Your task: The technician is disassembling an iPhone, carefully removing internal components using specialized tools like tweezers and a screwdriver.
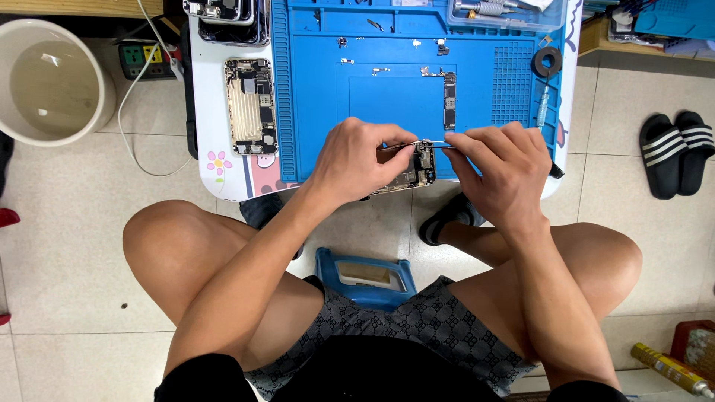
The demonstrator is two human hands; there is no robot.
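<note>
Just off the blue mat (320, 112), one opened phone (408, 170) gripped in left hand (356, 162), right hand (497, 170) pinching tweezers (434, 144) over it; two phone shells total.

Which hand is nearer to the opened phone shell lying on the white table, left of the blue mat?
Left. The left hand is just right of and below the phone shell; the right hand is farther right, across the blue mat.

A matt blue rubbery work mat (387, 89) is seen on the glossy white table (223, 182). Bare metal shows in the opened phone housing (251, 106). Smooth glazed floor tiles (67, 223) are visible.
</note>
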